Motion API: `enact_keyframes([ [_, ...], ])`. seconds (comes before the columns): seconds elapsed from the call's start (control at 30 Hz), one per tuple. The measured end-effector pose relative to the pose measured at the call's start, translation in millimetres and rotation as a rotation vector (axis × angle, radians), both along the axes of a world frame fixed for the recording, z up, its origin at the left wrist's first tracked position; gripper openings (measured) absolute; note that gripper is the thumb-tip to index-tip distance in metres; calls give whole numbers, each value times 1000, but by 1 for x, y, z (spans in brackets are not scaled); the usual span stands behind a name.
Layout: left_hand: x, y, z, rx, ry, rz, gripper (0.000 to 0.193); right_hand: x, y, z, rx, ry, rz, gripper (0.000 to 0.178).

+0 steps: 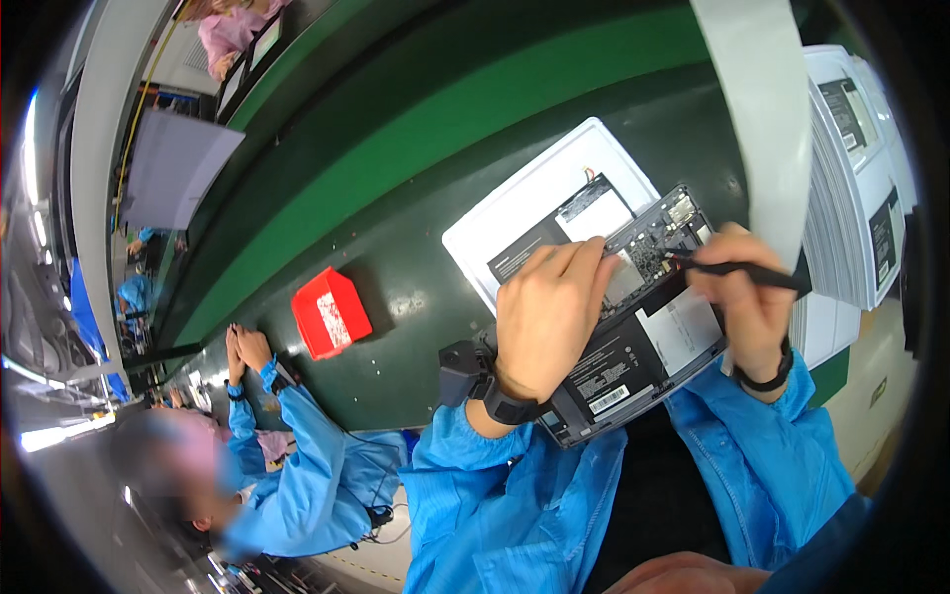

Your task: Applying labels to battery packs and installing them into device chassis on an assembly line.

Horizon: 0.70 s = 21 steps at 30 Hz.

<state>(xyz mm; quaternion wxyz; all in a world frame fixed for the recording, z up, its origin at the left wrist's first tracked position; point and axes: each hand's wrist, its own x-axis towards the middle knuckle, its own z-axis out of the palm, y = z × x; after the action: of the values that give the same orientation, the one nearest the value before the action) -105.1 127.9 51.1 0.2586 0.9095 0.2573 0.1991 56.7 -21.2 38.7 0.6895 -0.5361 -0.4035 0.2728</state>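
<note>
Lower left: co-worker (307, 485) in blue jacket; hands (247, 346) close together at the bench edge.

Left of centre: red bin (309, 309), open-topped, a white patch inside, on the dark green bench (411, 342).

Centre: left hand (549, 312), black band at the wrist, fingers lying on the opened device; whether they grip it cannot be told.

Centre to right of centre: white tray (490, 230), shallow, a flat black-and-white pack (532, 249) on it; in front, overlapping it in view, the opened device (609, 361), tilted, with circuit board (648, 247) exposed along its upper part and labelled panels below.

Right of centre: right hand (747, 297), well apart from the left, fingers closed around a slender black tool (777, 276), tip at the circuit board.

Far right: tall stack of white trays (841, 203), dark packs in some.
</note>
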Motion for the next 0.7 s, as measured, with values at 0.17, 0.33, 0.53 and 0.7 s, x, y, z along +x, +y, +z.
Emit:
enact_keyframes([
  [0.17,-6,10,-9,-83,-106,-28,14,-14,29,4,-124,-31,-18,26],
  [0.33,-10,12,-12,-37,-85,-41,15,-9,27,-12,-286,-197,4,26],
  [0.53,-8,19,-14,-94,-66,-67,16,-17,37,-4,-347,-193,-80,22],
  [0.7,-10,19,-16,-107,-60,-59,18,-22,39,-7,-387,-145,-88,22],
])
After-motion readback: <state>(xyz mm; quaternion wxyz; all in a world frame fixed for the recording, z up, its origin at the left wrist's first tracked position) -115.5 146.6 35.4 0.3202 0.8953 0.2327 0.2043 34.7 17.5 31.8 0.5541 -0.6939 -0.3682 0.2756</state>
